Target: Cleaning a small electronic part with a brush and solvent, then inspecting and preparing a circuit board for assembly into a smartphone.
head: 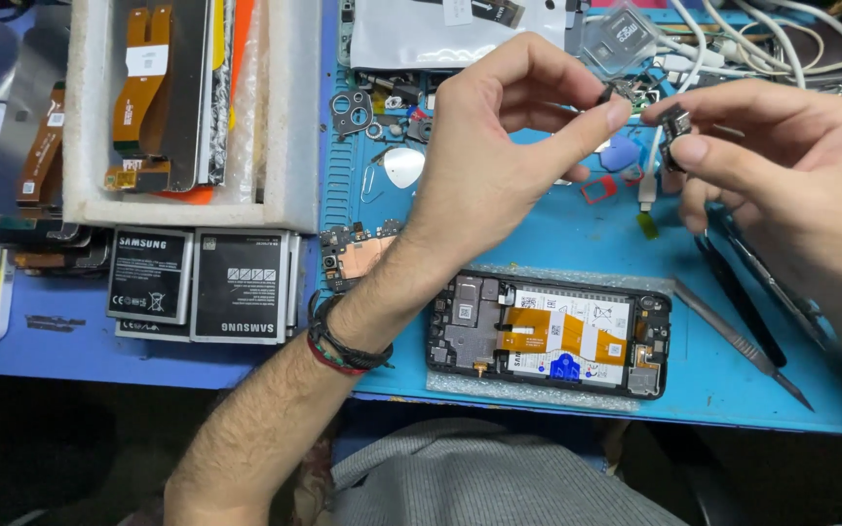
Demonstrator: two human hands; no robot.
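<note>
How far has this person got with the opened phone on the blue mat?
Done: the phone lies open, back cover off, battery and orange ribbon exposed. In hand: the left hand pinches a tiny part, and the right hand holds a small dark part, both above the mat. Left: the phone is not yet closed; loose pieces remain.

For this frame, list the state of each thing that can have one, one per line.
Phone: back cover off, insides exposed, lying flat on the mat.
Left hand: fingertips pinched on a small dark part.
Right hand: pinched on a small dark module.
Foam box: open, holding upright parts.
Tweezers: lying unused.
</note>
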